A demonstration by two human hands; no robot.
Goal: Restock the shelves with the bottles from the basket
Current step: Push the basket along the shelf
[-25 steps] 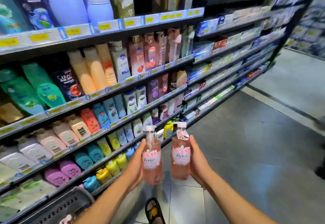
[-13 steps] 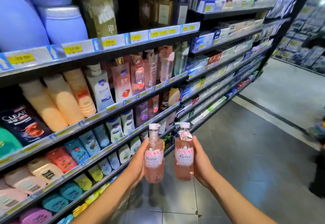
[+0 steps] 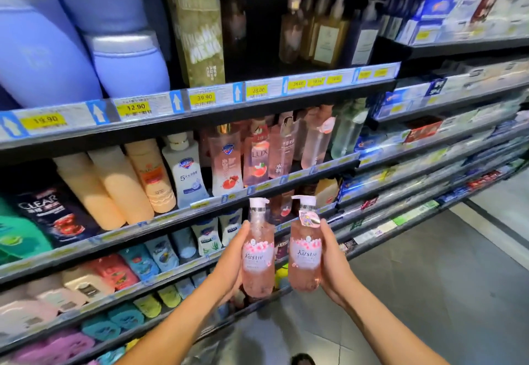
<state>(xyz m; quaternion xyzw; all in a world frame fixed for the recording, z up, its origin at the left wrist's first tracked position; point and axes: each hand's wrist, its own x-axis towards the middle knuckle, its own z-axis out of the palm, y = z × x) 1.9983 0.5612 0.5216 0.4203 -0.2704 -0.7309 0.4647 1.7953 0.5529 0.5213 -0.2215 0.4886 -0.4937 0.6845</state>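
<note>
Since each hand carries one pink pump bottle, neither is free to clear a slot. The left Kustie bottle (image 3: pixel 257 253) and right Kustie bottle (image 3: pixel 305 250) are upright, close side by side, in the air before the middle shelves. The left hand (image 3: pixel 229 261) and right hand (image 3: pixel 333 264) each wrap a bottle from its outer side. Pushed into the crowded row by the LUX bottle (image 3: pixel 259 158), either could topple neighbours, or its pump could catch the price rail (image 3: pixel 200 101) above.
</note>
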